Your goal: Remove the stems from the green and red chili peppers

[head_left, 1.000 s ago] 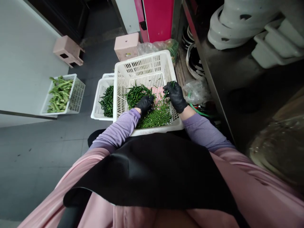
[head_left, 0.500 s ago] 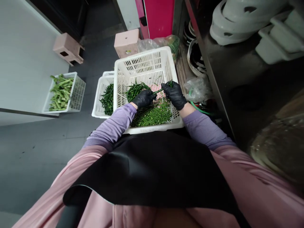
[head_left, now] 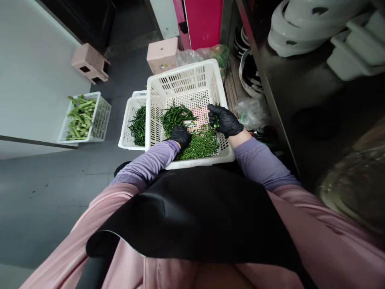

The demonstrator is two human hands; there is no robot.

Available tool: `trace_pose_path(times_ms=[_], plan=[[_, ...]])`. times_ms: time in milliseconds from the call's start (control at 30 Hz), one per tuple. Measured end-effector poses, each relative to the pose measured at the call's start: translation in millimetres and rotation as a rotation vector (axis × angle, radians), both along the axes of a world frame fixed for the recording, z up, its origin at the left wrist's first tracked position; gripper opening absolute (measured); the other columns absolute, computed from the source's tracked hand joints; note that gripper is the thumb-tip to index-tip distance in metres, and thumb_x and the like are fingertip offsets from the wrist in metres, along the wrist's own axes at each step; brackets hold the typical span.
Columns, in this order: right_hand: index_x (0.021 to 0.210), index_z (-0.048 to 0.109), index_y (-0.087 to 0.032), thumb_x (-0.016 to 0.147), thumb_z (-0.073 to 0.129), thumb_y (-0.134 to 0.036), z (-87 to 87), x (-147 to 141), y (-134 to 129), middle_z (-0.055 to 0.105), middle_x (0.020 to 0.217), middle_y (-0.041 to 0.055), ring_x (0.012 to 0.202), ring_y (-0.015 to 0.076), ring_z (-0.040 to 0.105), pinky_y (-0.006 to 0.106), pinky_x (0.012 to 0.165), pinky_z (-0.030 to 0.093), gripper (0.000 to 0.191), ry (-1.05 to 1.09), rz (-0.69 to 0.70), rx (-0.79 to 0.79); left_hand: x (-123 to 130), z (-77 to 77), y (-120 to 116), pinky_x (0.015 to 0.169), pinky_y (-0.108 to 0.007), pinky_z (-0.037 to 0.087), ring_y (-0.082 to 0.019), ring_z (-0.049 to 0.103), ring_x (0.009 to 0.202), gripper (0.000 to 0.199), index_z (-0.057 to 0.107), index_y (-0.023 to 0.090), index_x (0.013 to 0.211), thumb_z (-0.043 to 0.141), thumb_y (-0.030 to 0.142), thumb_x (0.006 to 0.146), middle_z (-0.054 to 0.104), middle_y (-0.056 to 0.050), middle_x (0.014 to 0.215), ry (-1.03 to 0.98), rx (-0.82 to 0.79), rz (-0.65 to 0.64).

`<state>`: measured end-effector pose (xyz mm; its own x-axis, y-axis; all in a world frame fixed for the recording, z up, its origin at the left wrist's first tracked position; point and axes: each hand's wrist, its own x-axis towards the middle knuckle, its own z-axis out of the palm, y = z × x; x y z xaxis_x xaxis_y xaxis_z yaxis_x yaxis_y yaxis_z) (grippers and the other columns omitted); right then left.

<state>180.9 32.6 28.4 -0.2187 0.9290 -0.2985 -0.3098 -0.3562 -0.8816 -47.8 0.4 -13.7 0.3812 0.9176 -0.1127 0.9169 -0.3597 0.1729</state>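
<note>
My right hand, in a black glove, is closed around green chili peppers over the right side of a large white slotted basket. My left hand, gloved the same way, is low in the basket with its fingers curled downward. Whatever those fingers hold is hidden. Just beyond it lies a heap of long green chili peppers. Thin green stems cover the near part of the basket floor, beside my left hand.
A smaller white basket of dark green chilies stands to the left. Farther left, another basket holds pale green stalks. Pink stools and plastic bags are nearby. A dark metal shelf runs along the right.
My hands have moved apart from a green chili between them. My left hand has dropped nearer to me, and my right hand has turned, showing the green chilies in its grip.
</note>
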Motion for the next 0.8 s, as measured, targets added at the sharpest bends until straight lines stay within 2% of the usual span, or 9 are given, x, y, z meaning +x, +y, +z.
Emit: trace_pose_path(times_ms=[100, 200, 300, 367, 433, 500, 600, 733, 800], plan=[[0.068, 0.05, -0.026, 0.093, 0.09, -0.04, -0.7, -1.3, -5.8, 0.044, 0.056, -0.0079, 0.051, 0.0111, 0.037, 0.027, 0.051, 0.036, 0.05, 0.028, 0.075, -0.019, 2.7, 4.6, 1.0, 0.135, -0.056, 0.038, -0.04, 0.057, 0.156, 0.047, 0.084, 0.015, 0.138, 0.064, 0.026, 0.097, 0.076, -0.021, 0.149, 0.084, -0.068, 0.007], [0.064, 0.052, -0.025, 0.098, 0.081, -0.022, 0.4, -5.0, -11.9, 0.046, 0.054, -0.0064, 0.051, 0.0123, 0.04, 0.029, 0.052, 0.034, 0.044, -0.084, 0.057, -0.019, -4.5, 19.6, 9.9, 0.113, -0.046, 0.054, -0.036, 0.075, 0.124, 0.035, 0.09, 0.016, 0.114, 0.067, 0.039, 0.102, 0.084, -0.019, 0.118, 0.086, -0.104, 0.005], [0.065, 0.058, -0.023, 0.1, 0.076, -0.013, 2.6, -11.5, -16.0, 0.053, 0.056, -0.0052, 0.052, 0.0123, 0.042, 0.03, 0.054, 0.034, 0.04, -0.172, 0.046, -0.024, -7.5, 29.0, 12.5, 0.094, -0.038, 0.056, -0.028, 0.076, 0.101, 0.037, 0.088, 0.017, 0.1, 0.061, 0.042, 0.107, 0.082, -0.015, 0.1, -0.051, -0.025, -0.068], [0.066, 0.059, -0.022, 0.099, 0.077, -0.012, 1.8, -14.3, -16.3, 0.053, 0.057, -0.0058, 0.053, 0.0116, 0.041, 0.029, 0.054, 0.034, 0.039, -0.164, 0.052, -0.025, -2.5, 29.0, 9.1, 0.085, -0.038, 0.053, -0.026, 0.073, 0.091, 0.037, 0.085, 0.018, 0.091, 0.063, 0.042, 0.107, 0.079, -0.013, 0.091, -0.132, 0.035, -0.156], [0.066, 0.058, -0.023, 0.096, 0.083, -0.016, -1.8, -14.4, -15.0, 0.053, 0.057, -0.0067, 0.054, 0.0108, 0.043, 0.027, 0.054, 0.035, 0.04, -0.122, 0.022, -0.023, 6.2, 26.0, 4.1, 0.081, -0.038, 0.05, -0.026, 0.07, 0.086, 0.038, 0.082, 0.017, 0.085, 0.064, 0.043, 0.108, 0.076, -0.013, 0.085, -0.167, 0.103, -0.18], [0.066, 0.059, -0.023, 0.091, 0.092, -0.025, -7.3, -12.9, -13.9, 0.055, 0.059, -0.0066, 0.056, 0.0108, 0.046, 0.026, 0.054, 0.038, 0.041, -0.075, 0.003, -0.029, 15.5, 22.8, -0.9, 0.079, -0.04, 0.049, -0.026, 0.068, 0.084, 0.041, 0.081, 0.017, 0.085, 0.063, 0.044, 0.11, 0.075, -0.014, 0.084, -0.164, 0.148, -0.132], [0.07, 0.067, -0.022, 0.083, 0.1, -0.038, -14.9, -11.1, -14.1, 0.064, 0.065, -0.0041, 0.062, 0.0124, 0.055, 0.027, 0.06, 0.044, 0.038, -0.041, 0.074, -0.022, 26.0, 20.6, -8.5, 0.083, -0.042, 0.05, -0.029, 0.069, 0.089, 0.042, 0.082, 0.015, 0.092, 0.06, 0.043, 0.113, 0.076, -0.016, 0.089, -0.147, 0.137, -0.122], [0.072, 0.07, -0.021, 0.078, 0.103, -0.041, -20.1, -10.7, -12.0, 0.07, 0.072, -0.0034, 0.067, 0.0131, 0.058, 0.029, 0.065, 0.047, 0.039, -0.023, 0.093, 0.01, 28.6, 21.5, -16.2, 0.1, -0.049, 0.054, -0.032, 0.073, 0.111, 0.036, 0.086, 0.02, 0.103, 0.055, 0.036, 0.114, 0.082, -0.016, 0.109, -0.137, -0.011, -0.42], [0.072, 0.067, -0.022, 0.079, 0.102, -0.043, -21.0, -9.9, -7.8, 0.067, 0.069, -0.0046, 0.065, 0.0122, 0.056, 0.028, 0.064, 0.046, 0.041, 0.018, 0.015, -0.007, 24.0, 22.3, -10.3, 0.116, -0.052, 0.05, -0.035, 0.07, 0.129, 0.028, 0.085, 0.02, 0.118, 0.062, 0.033, 0.11, 0.082, -0.016, 0.128, -0.077, -0.061, -0.443]])
